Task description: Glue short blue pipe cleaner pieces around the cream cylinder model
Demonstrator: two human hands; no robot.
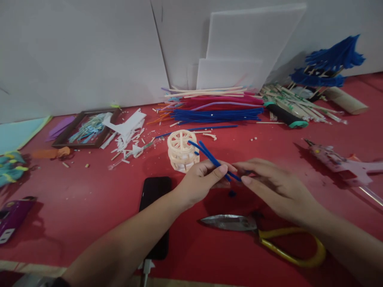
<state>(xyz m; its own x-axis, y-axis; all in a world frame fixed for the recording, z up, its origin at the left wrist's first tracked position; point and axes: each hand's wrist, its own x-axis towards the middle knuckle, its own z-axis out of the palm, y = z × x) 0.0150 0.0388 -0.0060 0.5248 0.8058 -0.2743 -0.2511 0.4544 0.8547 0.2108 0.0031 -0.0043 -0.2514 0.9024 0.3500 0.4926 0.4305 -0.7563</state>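
Two or so blue pipe cleaners (208,154) cross each other in front of me, their long ends pointing up and left. My left hand (206,177) pinches them between thumb and fingers. At their short lower right ends, my right hand (271,183) closes its thumb and fingertips on the blue strands; the exact contact is partly hidden. Just beyond my left hand stands a cream openwork round piece (183,151) with a spoked top. Below my hands lie scissors (230,222) with yellow handles and a small blue scrap (232,193).
A black phone (154,235) with a cable lies under my left forearm. Bundled blue pipe cleaners (218,115) lie at the back. A pink glue gun (344,165) rests at right, a brown frame (79,144) and white scraps (128,127) at left. White boards (239,44) stand behind.
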